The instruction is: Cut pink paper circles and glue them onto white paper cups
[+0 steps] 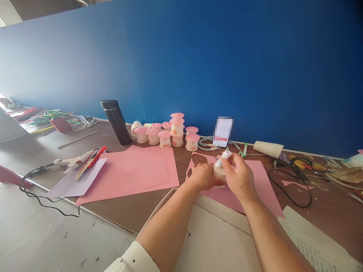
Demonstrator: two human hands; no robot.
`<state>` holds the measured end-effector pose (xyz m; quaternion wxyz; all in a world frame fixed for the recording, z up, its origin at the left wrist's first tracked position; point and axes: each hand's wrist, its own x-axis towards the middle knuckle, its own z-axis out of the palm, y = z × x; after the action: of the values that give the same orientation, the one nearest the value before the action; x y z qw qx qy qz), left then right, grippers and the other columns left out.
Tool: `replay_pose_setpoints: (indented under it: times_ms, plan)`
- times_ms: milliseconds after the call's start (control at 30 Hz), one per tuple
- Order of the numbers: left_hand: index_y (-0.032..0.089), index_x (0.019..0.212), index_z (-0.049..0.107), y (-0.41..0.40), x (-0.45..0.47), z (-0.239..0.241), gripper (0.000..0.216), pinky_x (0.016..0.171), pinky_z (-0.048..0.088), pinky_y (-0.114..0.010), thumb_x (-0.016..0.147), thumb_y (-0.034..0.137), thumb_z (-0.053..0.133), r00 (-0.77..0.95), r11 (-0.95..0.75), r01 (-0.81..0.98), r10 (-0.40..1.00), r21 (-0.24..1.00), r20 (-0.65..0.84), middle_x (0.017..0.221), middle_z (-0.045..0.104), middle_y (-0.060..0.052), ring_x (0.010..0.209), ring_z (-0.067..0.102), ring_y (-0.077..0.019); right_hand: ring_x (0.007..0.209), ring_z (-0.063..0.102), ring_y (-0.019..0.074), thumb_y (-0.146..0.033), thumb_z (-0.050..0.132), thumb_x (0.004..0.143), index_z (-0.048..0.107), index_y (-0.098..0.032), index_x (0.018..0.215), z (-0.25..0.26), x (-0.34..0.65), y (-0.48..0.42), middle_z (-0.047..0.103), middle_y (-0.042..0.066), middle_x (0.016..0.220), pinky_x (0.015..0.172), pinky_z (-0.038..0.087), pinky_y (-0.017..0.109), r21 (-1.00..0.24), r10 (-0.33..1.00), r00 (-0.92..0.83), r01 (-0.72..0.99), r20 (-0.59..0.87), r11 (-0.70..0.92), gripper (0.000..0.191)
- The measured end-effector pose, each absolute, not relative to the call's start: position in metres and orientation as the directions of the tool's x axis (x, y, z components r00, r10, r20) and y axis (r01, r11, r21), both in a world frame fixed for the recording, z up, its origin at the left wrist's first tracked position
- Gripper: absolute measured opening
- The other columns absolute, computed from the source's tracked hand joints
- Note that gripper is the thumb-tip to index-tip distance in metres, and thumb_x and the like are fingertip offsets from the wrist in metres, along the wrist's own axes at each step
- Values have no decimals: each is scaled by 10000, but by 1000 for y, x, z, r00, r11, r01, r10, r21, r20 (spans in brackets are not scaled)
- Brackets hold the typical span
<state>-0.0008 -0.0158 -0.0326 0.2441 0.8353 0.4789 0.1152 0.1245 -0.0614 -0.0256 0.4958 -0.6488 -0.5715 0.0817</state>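
Note:
My left hand [202, 176] is closed around a small paper cup [219, 173], low over a pink sheet [262, 181]. In my right hand [240, 174] a white glue stick [224, 158] is gripped between thumb and fingers, tilted over the top of the cup. My fingers hide much of the cup's side. The pink sheet beneath has rounded holes cut from it near my left hand. Behind my hands stand several cup houses [192, 142] with pink paper roofs and drawn windows and doors, some stacked.
To the left lie pink sheets [136, 170], a glue gun [73, 160] and a red utility knife [93, 160]. A black flask [117, 122] stands by the blue wall. A phone [222, 132] leans there, with nested paper cups [268, 149] and cables [297, 204] rightward.

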Motion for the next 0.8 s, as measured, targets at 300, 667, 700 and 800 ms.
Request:
replay_pose_setpoints:
  times_ms: [300,667,700,800]
  plan:
    - [243,1062,611,-18,-4,-28,625,940,446,-441,642,704,661,508,-408,758,859,510,-69,1086,677,-79,1084,602,-316,955,690,274,-474,572,874,638,-225,1032,-21,132,-71,754,81,1014,804,503,387,-745,705,455,648,543,156,303]
    - [215,1039,610,-17,-1,-31,561,911,451,-429,660,622,686,507,-411,754,860,513,-57,1045,696,-84,1031,625,-307,867,714,266,-421,625,857,636,-224,996,-29,125,-57,760,72,959,800,515,380,-611,705,320,766,633,201,242]
    - [212,1032,610,-17,-1,-31,559,909,453,-428,661,624,684,504,-407,756,861,512,-60,1045,696,-83,1036,625,-308,869,715,264,-423,623,860,637,-226,998,-29,124,-58,762,68,954,792,516,374,-616,718,311,760,623,206,241]
    - [212,1026,608,-18,-1,-29,575,916,450,-432,663,653,672,509,-414,755,859,508,-58,1059,692,-84,1050,620,-309,849,714,264,-451,620,857,645,-224,987,-27,125,-60,762,69,918,731,521,354,-642,759,301,742,578,194,262]
